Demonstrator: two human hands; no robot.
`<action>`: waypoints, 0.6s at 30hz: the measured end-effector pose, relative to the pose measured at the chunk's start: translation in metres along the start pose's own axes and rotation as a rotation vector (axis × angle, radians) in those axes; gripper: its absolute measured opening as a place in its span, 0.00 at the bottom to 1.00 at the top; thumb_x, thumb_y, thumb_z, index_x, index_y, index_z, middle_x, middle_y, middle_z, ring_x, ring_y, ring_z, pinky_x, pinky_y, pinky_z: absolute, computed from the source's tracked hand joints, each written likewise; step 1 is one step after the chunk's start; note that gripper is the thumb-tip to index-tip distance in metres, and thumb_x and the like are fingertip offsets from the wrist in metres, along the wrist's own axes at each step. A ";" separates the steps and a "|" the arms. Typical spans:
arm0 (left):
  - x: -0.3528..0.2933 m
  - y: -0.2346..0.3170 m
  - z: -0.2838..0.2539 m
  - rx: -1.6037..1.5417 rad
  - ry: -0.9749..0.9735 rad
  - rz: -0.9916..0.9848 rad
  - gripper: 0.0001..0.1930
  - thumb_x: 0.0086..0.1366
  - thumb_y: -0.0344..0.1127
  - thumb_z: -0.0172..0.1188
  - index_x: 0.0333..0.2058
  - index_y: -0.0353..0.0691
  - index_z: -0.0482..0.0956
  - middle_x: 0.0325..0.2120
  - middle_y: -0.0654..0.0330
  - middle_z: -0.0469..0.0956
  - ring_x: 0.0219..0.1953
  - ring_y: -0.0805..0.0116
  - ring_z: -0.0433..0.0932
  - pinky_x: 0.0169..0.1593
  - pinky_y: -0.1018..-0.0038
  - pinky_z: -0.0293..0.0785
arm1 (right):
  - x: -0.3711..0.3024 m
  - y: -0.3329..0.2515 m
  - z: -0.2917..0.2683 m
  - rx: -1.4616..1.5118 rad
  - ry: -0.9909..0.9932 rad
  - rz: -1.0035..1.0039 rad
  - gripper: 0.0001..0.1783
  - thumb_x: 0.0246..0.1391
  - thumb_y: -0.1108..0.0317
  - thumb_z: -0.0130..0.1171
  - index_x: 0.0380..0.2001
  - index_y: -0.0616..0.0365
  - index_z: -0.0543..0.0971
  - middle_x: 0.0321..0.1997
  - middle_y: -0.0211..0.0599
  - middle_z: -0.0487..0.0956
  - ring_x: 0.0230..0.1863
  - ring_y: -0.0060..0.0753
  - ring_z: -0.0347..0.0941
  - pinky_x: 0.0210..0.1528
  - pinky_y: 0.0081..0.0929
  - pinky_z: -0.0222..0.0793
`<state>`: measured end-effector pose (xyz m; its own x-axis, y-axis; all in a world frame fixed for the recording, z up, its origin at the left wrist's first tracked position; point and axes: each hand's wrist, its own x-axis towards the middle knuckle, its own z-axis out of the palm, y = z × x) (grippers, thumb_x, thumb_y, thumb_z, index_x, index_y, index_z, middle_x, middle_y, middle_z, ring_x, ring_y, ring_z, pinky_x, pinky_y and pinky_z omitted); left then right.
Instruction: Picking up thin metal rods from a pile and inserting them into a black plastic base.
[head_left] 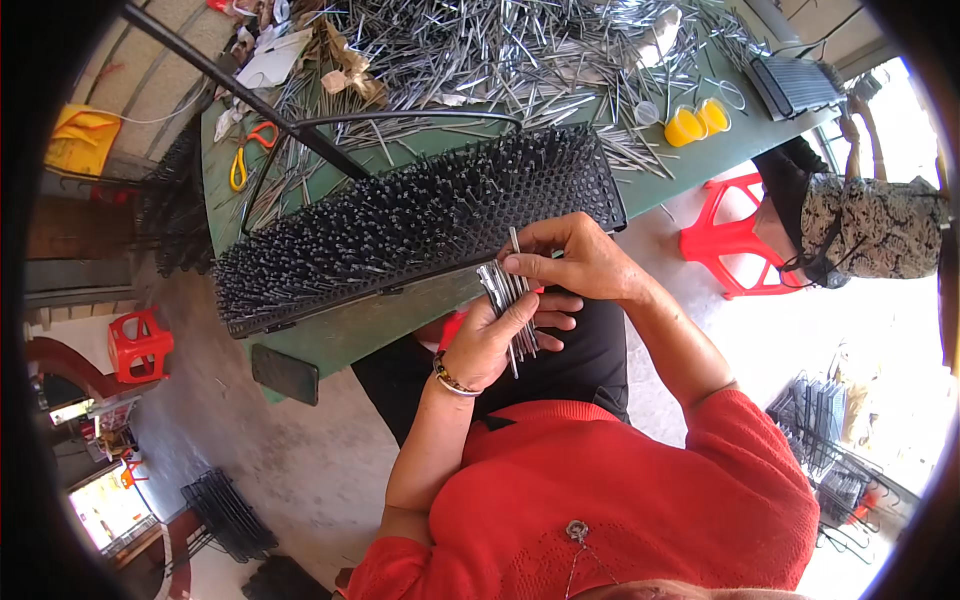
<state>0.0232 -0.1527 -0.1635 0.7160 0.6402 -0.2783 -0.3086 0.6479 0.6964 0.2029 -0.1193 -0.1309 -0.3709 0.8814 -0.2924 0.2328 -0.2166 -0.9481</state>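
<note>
My left hand (485, 345) is closed around a small bundle of thin silvery metal rods (499, 284), held above my lap. Just over it, my right hand (585, 262) pinches with thumb and forefinger at the top of the bundle, where a single metal rod (514, 238) sticks up. Directly in front of both hands stands a long black rack (612, 200) with a grid of holes. Upright rods with dark tips (370, 225) fill most of it. Toward its right end, many holes show bare.
Loose rods (480, 50) lie heaped across the green table (335, 345). Scissors (240, 165) rest at left, yellow cups (698, 122) at right. A dark phone (285, 375) sits at the near edge. A black handle bar (230, 80) crosses above. Another person (870, 225) is beside a red stool (715, 235).
</note>
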 end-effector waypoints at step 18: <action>0.002 -0.018 -0.008 -0.179 0.170 -0.072 0.18 0.63 0.28 0.49 0.51 0.30 0.68 0.40 0.53 0.76 0.30 0.78 0.70 0.31 0.81 0.68 | 0.044 0.004 0.016 -0.285 0.731 -0.601 0.09 0.48 0.73 0.64 0.34 0.63 0.80 0.27 0.37 0.80 0.27 0.24 0.75 0.33 0.21 0.71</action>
<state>0.0250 -0.1599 -0.1813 0.6295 0.6400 -0.4407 -0.3776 0.7476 0.5464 0.1732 -0.0876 -0.1495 0.1262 0.8747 0.4679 0.4308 0.3766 -0.8201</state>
